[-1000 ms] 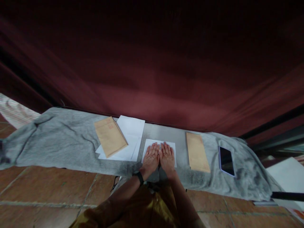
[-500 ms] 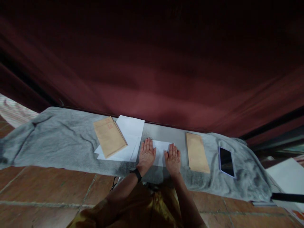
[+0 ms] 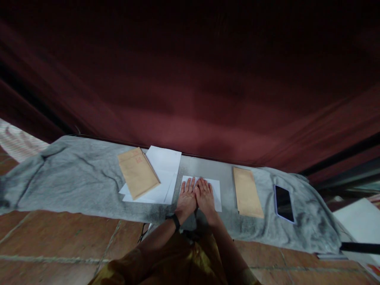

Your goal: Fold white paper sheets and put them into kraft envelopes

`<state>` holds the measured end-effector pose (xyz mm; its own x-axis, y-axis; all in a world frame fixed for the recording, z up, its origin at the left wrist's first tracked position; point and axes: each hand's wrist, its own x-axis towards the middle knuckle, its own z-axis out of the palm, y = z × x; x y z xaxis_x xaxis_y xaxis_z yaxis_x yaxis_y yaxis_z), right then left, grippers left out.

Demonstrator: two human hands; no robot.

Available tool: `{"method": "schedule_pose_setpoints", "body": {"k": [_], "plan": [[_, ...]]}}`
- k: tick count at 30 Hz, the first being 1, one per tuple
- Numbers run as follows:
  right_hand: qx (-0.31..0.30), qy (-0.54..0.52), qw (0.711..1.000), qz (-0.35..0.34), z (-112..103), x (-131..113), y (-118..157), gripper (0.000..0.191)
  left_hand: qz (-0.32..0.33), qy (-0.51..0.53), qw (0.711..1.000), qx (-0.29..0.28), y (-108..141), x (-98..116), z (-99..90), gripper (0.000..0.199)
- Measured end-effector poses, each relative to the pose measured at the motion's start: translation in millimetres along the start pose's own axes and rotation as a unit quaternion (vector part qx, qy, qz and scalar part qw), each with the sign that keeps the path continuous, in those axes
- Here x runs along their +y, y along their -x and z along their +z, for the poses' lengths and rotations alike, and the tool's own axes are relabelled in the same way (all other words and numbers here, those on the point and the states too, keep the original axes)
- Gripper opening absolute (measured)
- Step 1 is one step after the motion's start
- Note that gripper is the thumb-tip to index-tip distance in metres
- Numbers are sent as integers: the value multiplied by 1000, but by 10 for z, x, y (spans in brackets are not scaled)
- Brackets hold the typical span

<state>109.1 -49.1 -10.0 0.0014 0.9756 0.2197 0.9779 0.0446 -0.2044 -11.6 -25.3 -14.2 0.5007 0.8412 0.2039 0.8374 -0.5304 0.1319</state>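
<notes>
A small white sheet of paper (image 3: 217, 196) lies on the grey cloth in front of me. My left hand (image 3: 187, 198) rests flat on its left half, fingers stretched out. Against it, my right hand (image 3: 204, 198) lies flat too, and the two meet near the paper's middle, covering much of it. To the left, brown envelopes (image 3: 138, 172) with a red mark on top lie across larger white sheets (image 3: 164, 166). On the right sits a second pile of brown envelopes (image 3: 248, 194), apart from my hands.
Grey cloth (image 3: 80, 178) covers the long narrow surface. A phone (image 3: 284, 202) with a pale purple edge lies at the right. Dark red fabric (image 3: 190, 111) hangs along the far edge. Tiled floor (image 3: 68, 233) shows on the near side.
Both hands have slid inward over the small sheet, from its two sides to its middle, and now touch. The sheet's side edges have come into view. The envelopes and phone stay put.
</notes>
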Motion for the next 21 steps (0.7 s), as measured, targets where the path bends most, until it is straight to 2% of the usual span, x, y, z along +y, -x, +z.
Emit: {"method": "schedule_pose_setpoints", "body": {"k": [3,9,16,21], "plan": [[2,0,1000,15,38,-8,-27,50,2,-3,1000,-4,-2,6,-4,63],[36,29,999,0,51,213,81,50,-7,3,1000,18,-7,29,-43,56],[95,56,992,60,24,365,228,57,-18,13,999,36,0,16,-14,55],[121,46,989,69,-3,381,296,59,-50,23,998,32,-62,-28,19,62]]}}
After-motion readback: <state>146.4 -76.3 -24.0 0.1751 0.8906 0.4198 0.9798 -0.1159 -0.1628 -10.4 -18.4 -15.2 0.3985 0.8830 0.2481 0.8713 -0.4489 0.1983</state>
